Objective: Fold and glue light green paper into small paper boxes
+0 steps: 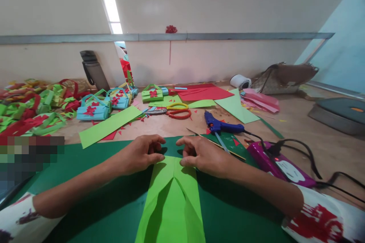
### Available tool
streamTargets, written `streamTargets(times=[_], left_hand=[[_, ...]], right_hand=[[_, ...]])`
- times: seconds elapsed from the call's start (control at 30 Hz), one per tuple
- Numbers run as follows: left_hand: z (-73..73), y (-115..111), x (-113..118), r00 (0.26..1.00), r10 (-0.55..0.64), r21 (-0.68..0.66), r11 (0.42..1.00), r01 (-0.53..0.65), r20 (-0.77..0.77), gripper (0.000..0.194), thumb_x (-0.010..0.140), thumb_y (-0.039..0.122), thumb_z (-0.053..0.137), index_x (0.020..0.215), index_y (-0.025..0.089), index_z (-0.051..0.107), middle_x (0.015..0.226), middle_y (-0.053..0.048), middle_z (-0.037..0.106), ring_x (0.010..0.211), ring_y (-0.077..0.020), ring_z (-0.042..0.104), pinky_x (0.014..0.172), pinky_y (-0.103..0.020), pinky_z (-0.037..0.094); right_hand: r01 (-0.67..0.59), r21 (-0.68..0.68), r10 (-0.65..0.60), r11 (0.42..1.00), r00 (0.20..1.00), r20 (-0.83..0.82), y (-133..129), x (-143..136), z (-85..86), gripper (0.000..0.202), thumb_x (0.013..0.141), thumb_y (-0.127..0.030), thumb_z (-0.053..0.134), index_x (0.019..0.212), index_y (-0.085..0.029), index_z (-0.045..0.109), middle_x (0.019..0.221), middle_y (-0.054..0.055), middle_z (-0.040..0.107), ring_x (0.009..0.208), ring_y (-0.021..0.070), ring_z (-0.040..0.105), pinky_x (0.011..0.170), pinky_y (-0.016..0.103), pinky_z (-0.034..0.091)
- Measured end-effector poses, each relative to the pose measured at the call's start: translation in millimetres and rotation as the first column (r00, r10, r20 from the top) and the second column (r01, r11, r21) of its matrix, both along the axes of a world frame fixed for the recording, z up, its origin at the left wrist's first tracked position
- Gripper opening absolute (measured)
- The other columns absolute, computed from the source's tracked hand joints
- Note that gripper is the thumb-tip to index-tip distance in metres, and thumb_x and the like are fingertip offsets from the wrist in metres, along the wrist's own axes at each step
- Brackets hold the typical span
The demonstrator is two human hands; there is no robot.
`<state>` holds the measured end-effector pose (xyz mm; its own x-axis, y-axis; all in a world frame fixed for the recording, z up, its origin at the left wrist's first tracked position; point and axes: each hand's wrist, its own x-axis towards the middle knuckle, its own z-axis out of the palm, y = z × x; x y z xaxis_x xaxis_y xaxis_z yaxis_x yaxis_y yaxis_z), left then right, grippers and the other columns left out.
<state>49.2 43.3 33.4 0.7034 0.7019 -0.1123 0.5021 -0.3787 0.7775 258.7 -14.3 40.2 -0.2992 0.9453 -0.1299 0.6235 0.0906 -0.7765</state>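
A light-green sheet of paper point(171, 212) lies lengthwise on a dark green mat point(234, 201). Two long flaps on it meet near the far end and bulge up toward me. My left hand point(144, 152) hovers at the sheet's far left corner, its thumb tip at the paper and its index finger apart from the thumb. Mirroring it, my right hand point(201, 153) is by the far right corner with a gap between thumb and curled fingers. Neither hand grips the sheet. Whether the thumbs press on it I cannot tell.
Beyond the mat lie scissors point(179, 111), a blue glue gun point(221, 123) and a light-green strip point(111, 125). A purple power strip point(281, 165) with cables is at right. Small blue paper bags point(92, 112), a dark bottle point(95, 70) and red sheets point(203, 93) are farther back.
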Motion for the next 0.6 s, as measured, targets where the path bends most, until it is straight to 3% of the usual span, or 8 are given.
streamTargets(times=[0.2,0.37,0.47,0.6], left_hand=[[7.2,-2.0,-2.4,0.990,-0.066,-0.106,0.993,0.053,-0.122,0.025,0.072,0.029,0.062,0.092,0.014,0.059,0.065,0.005,0.049,0.058,-0.0106,0.043,0.052,-0.021,0.034],[10.3,-4.8,-4.2,0.974,-0.092,-0.218,0.975,0.045,-0.206,0.014,0.069,0.028,0.061,0.074,0.015,0.059,0.058,0.005,0.049,0.053,-0.0095,0.041,0.047,-0.020,0.028],[13.7,-4.0,-2.9,0.987,-0.087,-0.283,0.958,0.046,-0.134,0.014,0.069,0.027,0.059,0.067,0.014,0.056,0.057,0.004,0.049,0.052,-0.0090,0.040,0.048,-0.020,0.028],[20.4,0.3,1.3,0.999,0.021,-0.271,0.963,-0.012,0.031,0.018,0.069,0.030,0.059,0.067,0.013,0.055,0.057,0.004,0.049,0.054,-0.0088,0.040,0.051,-0.020,0.029]], right_hand=[[-0.032,-0.047,0.027,0.998,0.996,-0.089,-3.0,-1.8,-6.0,0.038,0.070,-0.018,0.061,0.107,-0.015,0.058,0.069,-0.004,0.058,0.059,0.0103,0.052,0.054,0.021,0.040],[0.031,0.029,-0.028,0.999,0.995,-0.095,-4.9,-4.6,-4.1,0.027,0.074,-0.020,0.058,0.100,-0.015,0.062,0.073,-0.001,0.061,0.064,0.0116,0.053,0.059,0.024,0.041],[0.110,0.037,-0.104,0.993,0.984,-0.143,-3.8,-4.9,-2.8,0.030,0.073,-0.021,0.060,0.103,-0.014,0.061,0.084,0.003,0.063,0.073,0.0140,0.057,0.066,0.026,0.044],[0.164,-0.069,-0.178,0.984,0.906,-0.383,-1.3,-3.6,-4.6,0.057,0.070,-0.032,0.067,0.121,-0.014,0.048,0.090,0.005,0.062,0.075,0.0151,0.059,0.062,0.025,0.046]])
